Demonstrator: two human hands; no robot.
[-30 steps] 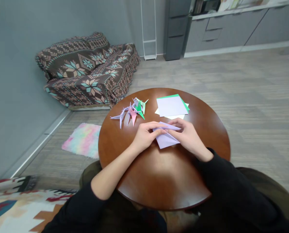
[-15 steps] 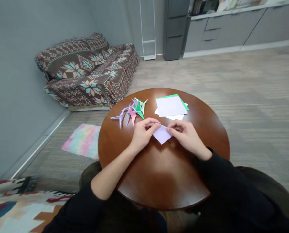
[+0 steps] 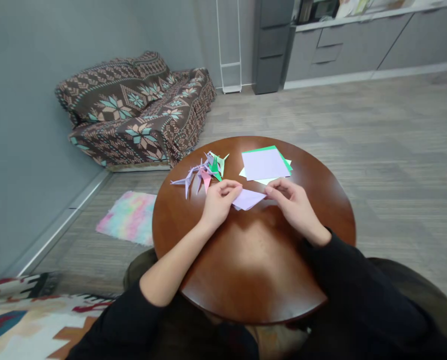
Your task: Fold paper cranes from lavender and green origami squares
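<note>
A folded piece of light purple origami paper [image 3: 248, 198] is held over the near middle of the round table, its point toward the right. My left hand [image 3: 220, 199] pinches its left end between thumb and fingers. At the right tip, the thumb and forefinger of my right hand [image 3: 289, 200] are closed on the paper's corner. Several folded paper cranes [image 3: 201, 172] in purple, pink, green and pale green lie clustered just beyond my left hand. Past my right hand lies a stack of paper sheets [image 3: 265, 165], purple on top, with green and whitish corners sticking out beneath.
The round brown wooden table [image 3: 253, 265] has a glossy top. Beyond it stand a sofa [image 3: 141, 107] under a patterned cover, a grey fridge [image 3: 270, 47] and kitchen cabinets [image 3: 343, 47]. A fluffy pastel rug [image 3: 128, 217] lies on the floor at left.
The folded paper has turned, so its point now faces right rather than toward me. My right hand has shifted slightly right, to the paper's tip.
</note>
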